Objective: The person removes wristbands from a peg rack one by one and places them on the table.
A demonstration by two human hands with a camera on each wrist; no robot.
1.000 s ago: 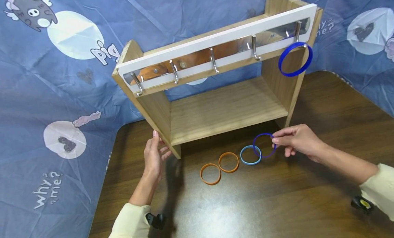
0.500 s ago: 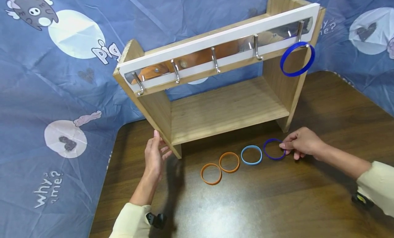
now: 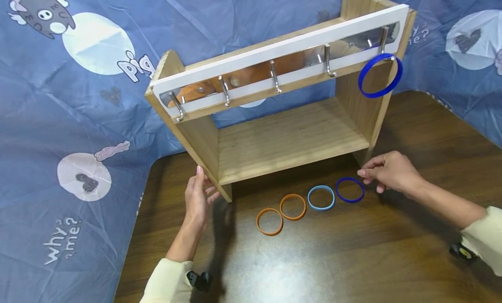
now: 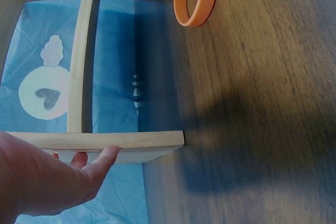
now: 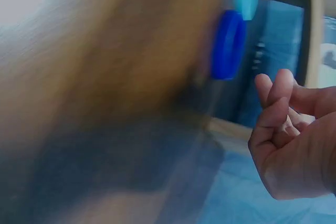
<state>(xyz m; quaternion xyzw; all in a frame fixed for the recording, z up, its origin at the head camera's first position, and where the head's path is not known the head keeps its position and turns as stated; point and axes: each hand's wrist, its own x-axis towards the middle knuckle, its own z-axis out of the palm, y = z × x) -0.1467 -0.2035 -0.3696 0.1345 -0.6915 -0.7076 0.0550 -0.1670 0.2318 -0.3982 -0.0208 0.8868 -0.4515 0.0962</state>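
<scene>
My left hand (image 3: 197, 200) touches the left side panel of a wooden shelf rack (image 3: 290, 128); its thumb lies at the panel's front edge and its other fingers are along the outer face. Nothing is between the fingers of my right hand (image 3: 392, 172), which hovers just beyond a dark blue wristband (image 3: 350, 201) on the table. The right wrist view shows its fingertips close together, apart from that band. In a row to the left lie a light blue wristband (image 3: 321, 209) and two orange wristbands (image 3: 293, 218). Another blue wristband (image 3: 379, 93) hangs from the rightmost hook.
Across the rack's top front runs a white rail (image 3: 274, 52) with several metal hooks (image 3: 276, 78). The brown wooden table (image 3: 353, 259) extends toward the front. Behind the rack hangs a blue patterned cloth (image 3: 98, 124).
My right hand lowered the dark blue wristband flat onto the table right of the light blue one, let it go and rose slightly away. My left hand stays at the rack.
</scene>
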